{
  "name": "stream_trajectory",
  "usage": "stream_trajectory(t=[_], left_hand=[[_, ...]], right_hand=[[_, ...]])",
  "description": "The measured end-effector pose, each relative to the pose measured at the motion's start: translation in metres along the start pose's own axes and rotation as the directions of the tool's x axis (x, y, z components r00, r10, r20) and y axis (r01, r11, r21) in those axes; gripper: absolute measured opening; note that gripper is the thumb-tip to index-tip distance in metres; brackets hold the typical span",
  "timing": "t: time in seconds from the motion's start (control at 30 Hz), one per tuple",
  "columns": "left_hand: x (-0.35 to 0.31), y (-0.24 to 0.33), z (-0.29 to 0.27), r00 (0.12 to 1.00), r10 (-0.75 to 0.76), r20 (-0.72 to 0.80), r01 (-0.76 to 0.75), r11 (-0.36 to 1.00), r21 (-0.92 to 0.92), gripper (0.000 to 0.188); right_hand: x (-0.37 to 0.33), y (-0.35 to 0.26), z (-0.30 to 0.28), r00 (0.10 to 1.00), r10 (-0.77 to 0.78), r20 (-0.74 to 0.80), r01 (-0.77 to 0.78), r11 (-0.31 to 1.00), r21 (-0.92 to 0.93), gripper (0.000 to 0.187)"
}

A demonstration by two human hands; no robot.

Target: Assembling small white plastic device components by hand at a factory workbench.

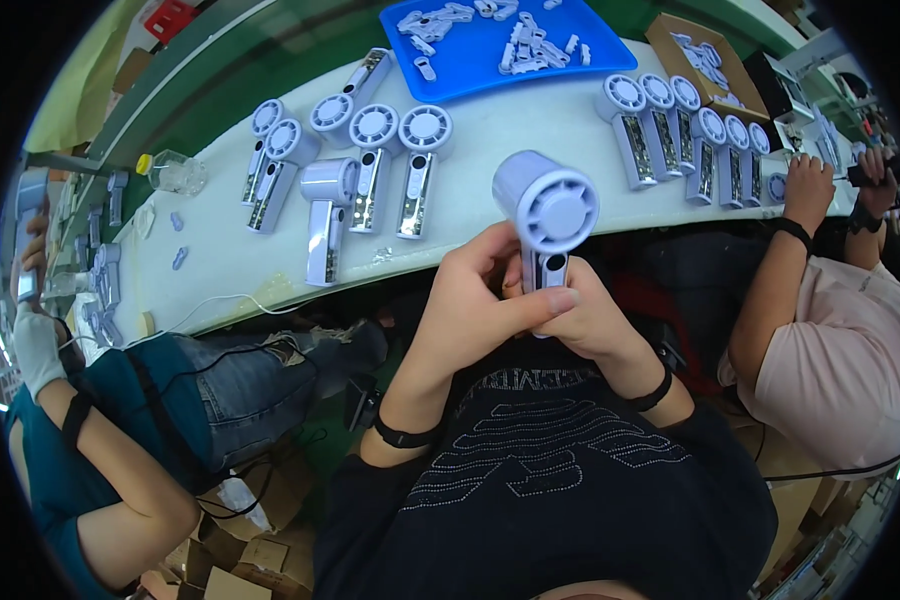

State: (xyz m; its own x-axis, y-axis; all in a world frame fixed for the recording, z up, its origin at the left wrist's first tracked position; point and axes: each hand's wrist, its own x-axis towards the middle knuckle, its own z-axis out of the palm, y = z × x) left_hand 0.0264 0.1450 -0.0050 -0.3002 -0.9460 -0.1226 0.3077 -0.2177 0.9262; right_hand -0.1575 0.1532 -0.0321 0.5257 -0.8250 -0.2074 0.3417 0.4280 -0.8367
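Both my hands hold one lavender handheld fan (547, 203) upright in front of my chest, its round slotted head above my fingers. My left hand (485, 295) wraps the handle from the left, with its thumb laid across the front. From the right, my right hand (587, 312) closes round the lower handle, which is mostly hidden. On the white table beyond lie several similar fans with open handles showing their insides, such as one fan (425, 130) at the middle left and another fan (627, 95) in a row at the right.
A blue tray (450, 88) of small lavender parts sits at the back, beside a cardboard box (735, 95) of parts. A bottle with a yellow cap (175, 173) and a white cable (220, 298) are at the left. Co-workers sit on both sides, a hand (808, 185) at the right.
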Motion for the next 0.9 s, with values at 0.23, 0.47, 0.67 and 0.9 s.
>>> stream_trajectory(t=[0.23, 0.47, 0.67, 0.9], left_hand=[[-0.008, -0.001, -0.019, 0.977, 0.171, -0.124, -0.162, 0.984, 0.078, 0.038], [-0.024, 0.062, -0.123, 0.604, 0.433, -0.669, -0.236, 0.899, 0.369, 0.026], [-0.002, 0.081, -0.287, 0.235, 0.494, -0.837, 0.319, 0.774, 0.546, 0.054], [-0.002, 0.079, -0.319, 0.370, 0.359, -0.857, 0.733, 0.454, 0.507, 0.067]], right_hand=[[0.015, -0.021, 0.022, 0.996, -0.085, 0.028, 0.087, 0.854, -0.513, 0.049], [0.082, -0.108, -0.046, 0.871, -0.457, -0.179, 0.115, 0.545, -0.830, 0.048], [0.221, -0.134, -0.067, 0.806, -0.541, -0.240, -0.214, 0.111, -0.970, 0.050], [0.288, -0.107, -0.105, 0.788, -0.537, -0.301, -0.432, -0.136, -0.891, 0.039]])
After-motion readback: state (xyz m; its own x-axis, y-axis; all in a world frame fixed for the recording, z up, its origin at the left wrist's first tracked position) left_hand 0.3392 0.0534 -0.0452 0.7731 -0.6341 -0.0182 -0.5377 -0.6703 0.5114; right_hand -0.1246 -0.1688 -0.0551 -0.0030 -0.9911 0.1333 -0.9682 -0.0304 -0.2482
